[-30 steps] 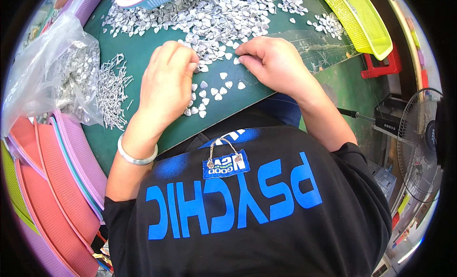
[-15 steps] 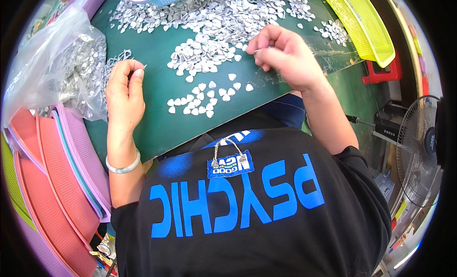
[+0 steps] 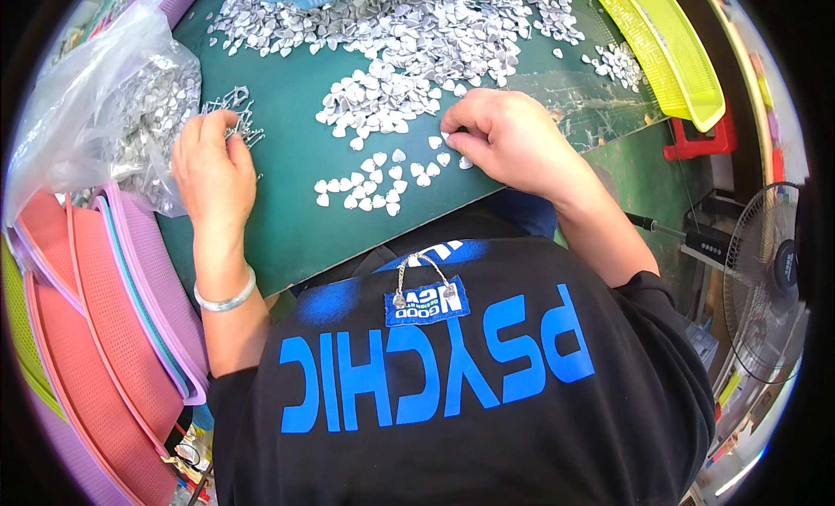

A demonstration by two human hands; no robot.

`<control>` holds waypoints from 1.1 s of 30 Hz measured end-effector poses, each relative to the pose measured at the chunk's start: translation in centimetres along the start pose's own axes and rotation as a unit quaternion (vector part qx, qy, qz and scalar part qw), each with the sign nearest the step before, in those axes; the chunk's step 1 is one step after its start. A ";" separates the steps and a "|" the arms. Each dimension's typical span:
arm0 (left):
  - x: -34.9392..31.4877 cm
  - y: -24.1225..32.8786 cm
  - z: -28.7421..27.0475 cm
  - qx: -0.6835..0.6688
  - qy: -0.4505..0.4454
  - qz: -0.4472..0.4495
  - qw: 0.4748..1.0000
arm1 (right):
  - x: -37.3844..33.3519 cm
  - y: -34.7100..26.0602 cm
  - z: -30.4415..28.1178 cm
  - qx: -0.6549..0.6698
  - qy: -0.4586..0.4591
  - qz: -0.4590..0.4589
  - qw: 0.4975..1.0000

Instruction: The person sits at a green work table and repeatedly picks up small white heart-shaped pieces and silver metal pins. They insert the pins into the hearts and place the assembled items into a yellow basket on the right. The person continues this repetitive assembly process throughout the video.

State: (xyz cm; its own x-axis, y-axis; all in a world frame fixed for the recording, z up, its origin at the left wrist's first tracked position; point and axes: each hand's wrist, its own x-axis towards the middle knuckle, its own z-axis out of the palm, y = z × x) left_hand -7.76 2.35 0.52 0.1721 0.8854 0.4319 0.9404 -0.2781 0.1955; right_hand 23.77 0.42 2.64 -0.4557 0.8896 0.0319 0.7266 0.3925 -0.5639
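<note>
Small silver heart-shaped pieces lie on the green table: a loose group [image 3: 370, 186] near the front edge and a larger heap [image 3: 378, 97] behind it. My right hand [image 3: 509, 141] is low over the table, beside the loose group. Its thumb and forefinger pinch a small silver heart piece [image 3: 445, 136], mostly hidden by the fingertips. On the left, my left hand [image 3: 216, 167] rests by a pile of thin metal pins [image 3: 239, 110]. Its thumb stands apart from the curved fingers, and nothing shows between them.
A clear plastic bag [image 3: 130, 106] of silver pieces lies at the left. Stacked pink and purple baskets [image 3: 130, 332] stand below it. A yellow-green tray [image 3: 670, 58] sits at the far right, above a red stool [image 3: 704, 136]. A fan [image 3: 765, 280] stands at the right.
My left hand has moved slightly left against the pins, and its pinch has opened. My right hand has come down and nearer to the loose hearts.
</note>
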 end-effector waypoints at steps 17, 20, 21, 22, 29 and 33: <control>3.9 11.5 3.7 -0.180 -0.087 0.299 0.933 | 0.1 1.0 0.2 -0.034 0.044 -0.014 0.998; 4.0 11.4 3.8 -0.183 -0.094 0.312 0.928 | 0.1 1.1 0.3 -0.046 0.053 -0.025 0.997; 4.0 11.3 3.9 -0.185 -0.094 0.316 0.926 | 0.2 1.1 0.4 -0.054 0.055 -0.026 0.997; 4.0 11.2 4.0 -0.187 -0.095 0.320 0.924 | 0.2 1.1 0.5 -0.062 0.057 -0.027 0.996; 3.8 10.4 3.6 -0.300 -0.060 0.223 0.926 | 0.3 1.6 0.4 -0.029 0.049 -0.056 0.997; 3.7 7.4 2.6 -0.399 -0.126 0.069 0.905 | 0.3 1.6 0.5 -0.023 0.056 -0.070 0.996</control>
State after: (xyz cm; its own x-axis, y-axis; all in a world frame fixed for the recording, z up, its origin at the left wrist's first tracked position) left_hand 0.63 4.53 1.26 0.4274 0.8509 0.3056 0.4102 -0.4837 0.7732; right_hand 24.57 1.16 1.38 -0.4954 0.8451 0.2010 0.6838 0.5221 -0.5097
